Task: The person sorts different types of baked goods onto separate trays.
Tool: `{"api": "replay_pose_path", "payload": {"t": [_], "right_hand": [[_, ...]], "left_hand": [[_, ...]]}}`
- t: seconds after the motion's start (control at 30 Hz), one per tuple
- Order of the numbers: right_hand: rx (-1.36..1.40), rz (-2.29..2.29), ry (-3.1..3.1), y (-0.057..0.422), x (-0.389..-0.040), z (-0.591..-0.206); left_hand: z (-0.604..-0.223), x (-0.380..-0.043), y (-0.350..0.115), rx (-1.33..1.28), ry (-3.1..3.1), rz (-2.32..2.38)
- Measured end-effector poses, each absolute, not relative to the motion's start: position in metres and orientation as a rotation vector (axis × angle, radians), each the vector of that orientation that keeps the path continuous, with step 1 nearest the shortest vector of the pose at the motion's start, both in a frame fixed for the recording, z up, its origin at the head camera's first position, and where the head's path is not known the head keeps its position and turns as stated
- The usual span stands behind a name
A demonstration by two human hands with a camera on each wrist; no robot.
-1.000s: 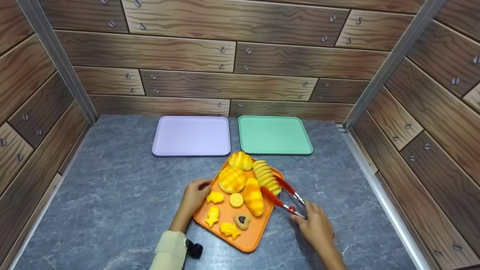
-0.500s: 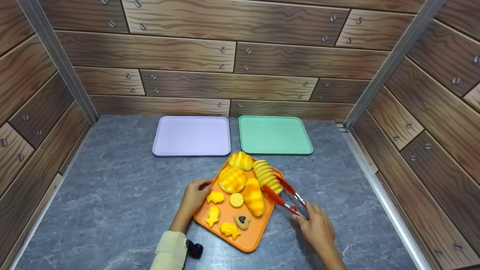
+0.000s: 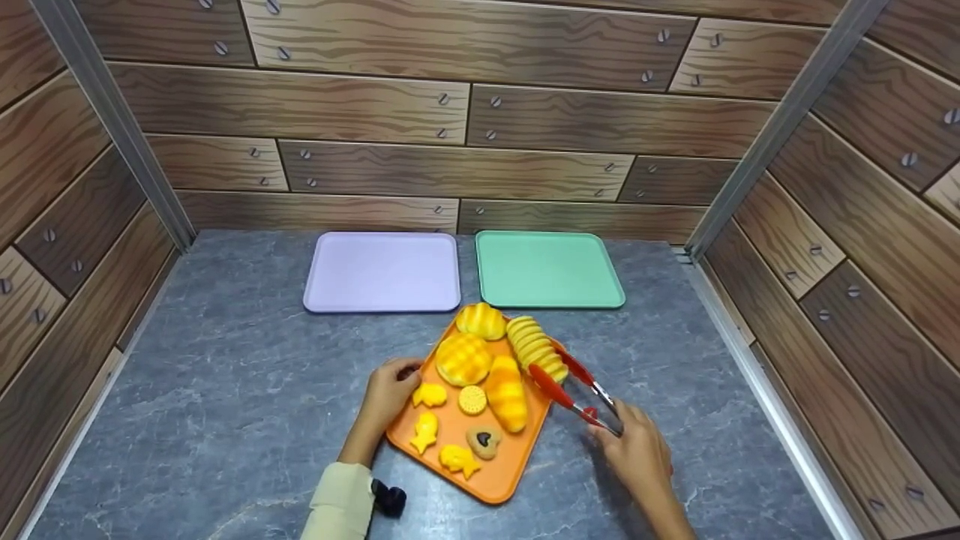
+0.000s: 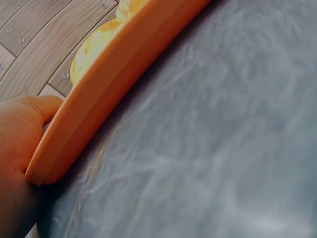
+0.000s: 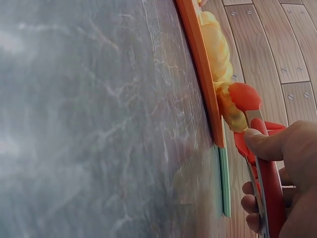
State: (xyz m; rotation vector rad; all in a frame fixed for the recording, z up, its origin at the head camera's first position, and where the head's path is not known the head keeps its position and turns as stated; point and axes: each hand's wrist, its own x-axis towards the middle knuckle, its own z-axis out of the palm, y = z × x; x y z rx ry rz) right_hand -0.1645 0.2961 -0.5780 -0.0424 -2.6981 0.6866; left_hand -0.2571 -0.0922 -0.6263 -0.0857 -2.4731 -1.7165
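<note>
An orange tray [image 3: 499,480] of toy breads and biscuits lies tilted on the grey table. My left hand [image 3: 390,390] holds its left rim, thumb over the edge in the left wrist view. In my right hand [image 3: 637,454] are red-tipped tongs [image 3: 553,385], their tips on either side of a ridged loaf [image 3: 531,341] at the tray's right edge. Beside that loaf lie a long smooth roll [image 3: 510,401], a round crosshatched bun [image 3: 459,360] and a scalloped bun [image 3: 480,321]. Nearer me are fish-shaped pieces [image 3: 425,432], a round biscuit [image 3: 472,400] and a heart-centred cookie [image 3: 484,442].
Behind the orange tray stand a bare purple tray [image 3: 382,271] on the left and a bare green tray [image 3: 551,270] on the right. Wood-patterned walls [image 3: 375,105] enclose the table on three sides. A black strap piece [image 3: 388,498] sits at the left sleeve.
The tongs have shifted slightly to the right, and the near end of the ridged loaf has swung right with them. My left hand and the orange tray stay put.
</note>
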Motion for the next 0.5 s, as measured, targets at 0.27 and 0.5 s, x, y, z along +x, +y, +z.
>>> {"api": "replay_pose_path", "payload": {"t": [0.27, 0.5], "right_hand": [[-0.048, 0.701, -2.626, 0.2995, -0.1661, -0.5756], [-0.045, 0.713, -2.615, 0.302, -0.1737, -0.5715]], "left_hand": [[-0.6267, -0.2574, -0.0917, -0.094, -2.466, -1.717], [-0.6264, -0.2578, -0.0919, -0.09, -2.483, -1.717]]}}
